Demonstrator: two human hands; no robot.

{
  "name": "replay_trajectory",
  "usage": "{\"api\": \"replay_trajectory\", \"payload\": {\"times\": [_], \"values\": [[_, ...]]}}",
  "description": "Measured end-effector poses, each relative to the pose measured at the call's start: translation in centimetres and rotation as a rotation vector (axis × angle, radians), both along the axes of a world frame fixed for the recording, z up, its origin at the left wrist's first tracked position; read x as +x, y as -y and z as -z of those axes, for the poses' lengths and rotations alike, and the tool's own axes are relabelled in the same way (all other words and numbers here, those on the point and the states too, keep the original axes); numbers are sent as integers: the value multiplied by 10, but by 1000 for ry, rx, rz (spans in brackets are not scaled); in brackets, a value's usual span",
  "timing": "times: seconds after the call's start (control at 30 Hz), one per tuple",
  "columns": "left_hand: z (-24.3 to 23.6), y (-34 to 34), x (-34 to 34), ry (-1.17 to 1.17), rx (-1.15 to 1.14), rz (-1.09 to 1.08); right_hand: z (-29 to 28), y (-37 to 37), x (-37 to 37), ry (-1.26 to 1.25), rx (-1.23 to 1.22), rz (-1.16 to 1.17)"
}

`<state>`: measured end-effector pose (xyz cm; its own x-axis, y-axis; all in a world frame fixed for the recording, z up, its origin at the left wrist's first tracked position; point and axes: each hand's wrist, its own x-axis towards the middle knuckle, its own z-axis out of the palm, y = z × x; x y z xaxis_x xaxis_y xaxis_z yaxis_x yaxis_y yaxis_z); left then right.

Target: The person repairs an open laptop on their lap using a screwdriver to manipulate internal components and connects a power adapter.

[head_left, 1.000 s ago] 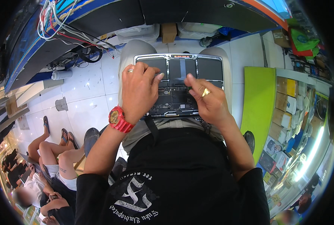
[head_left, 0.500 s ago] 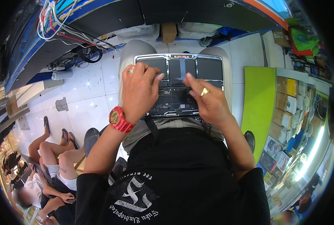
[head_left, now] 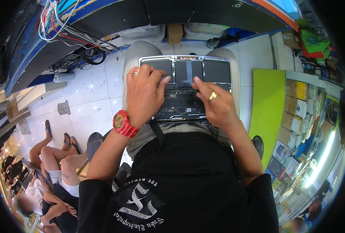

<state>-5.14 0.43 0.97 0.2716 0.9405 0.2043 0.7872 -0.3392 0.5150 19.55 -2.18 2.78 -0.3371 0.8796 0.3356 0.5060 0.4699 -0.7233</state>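
An opened laptop base [head_left: 219, 87] lies across my lap, its inside facing up. Black battery cells [head_left: 216, 71] fill its far part, and a dark circuit board [head_left: 177, 104] runs along the part nearer me. My left hand [head_left: 145, 87] rests over the laptop's left side with curled fingers, thumb and forefinger close together; whatever may be between them is hidden. Above the middle of the laptop, by the board's far edge, my right hand [head_left: 219, 101] is pinched, fingertips pointing down. A tiny dark thing shows under those fingertips, too small to name.
A dark counter [head_left: 172, 13] curves across the far side, with plastic bins [head_left: 143, 34] and a cardboard box [head_left: 175, 33] beneath it. Loose cables [head_left: 69, 35] hang at far left. A green panel [head_left: 266, 105] and a glass display case [head_left: 302, 128] stand right. People sit at lower left.
My right hand has turned slightly, its fingertips staying over nearly the same spot. My left hand and the laptop have stayed put. A seated person at lower left has moved a hand.
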Motion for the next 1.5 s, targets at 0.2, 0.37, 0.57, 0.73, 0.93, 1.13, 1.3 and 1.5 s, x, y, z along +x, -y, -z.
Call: {"api": "replay_trajectory", "payload": {"times": [0.2,0.37,0.57,0.73,0.93,1.13,1.3,1.5], "values": [[3,0,-1,-3,15,2,-1,0,-2,33,-30,-8],[-1,1,-1,-8,-22,-2,3,2,1,82,-25,-31],[1,1,-1,-7,7,-2,5,1,-2,62,-4,-3],[1,0,-1,-2,6,0,5,2,-3,63,2,9],[-1,1,-1,-8,-23,-4,5,3,-4,53,4,20],[-1,2,0,5,-2,13,0,7,2,29,2,2],[3,3,2,11,-15,33,-17,7,6,-210,-280,160],[2,5,4,-4,-31,45,-14,-7,10,327,-275,9]]}}
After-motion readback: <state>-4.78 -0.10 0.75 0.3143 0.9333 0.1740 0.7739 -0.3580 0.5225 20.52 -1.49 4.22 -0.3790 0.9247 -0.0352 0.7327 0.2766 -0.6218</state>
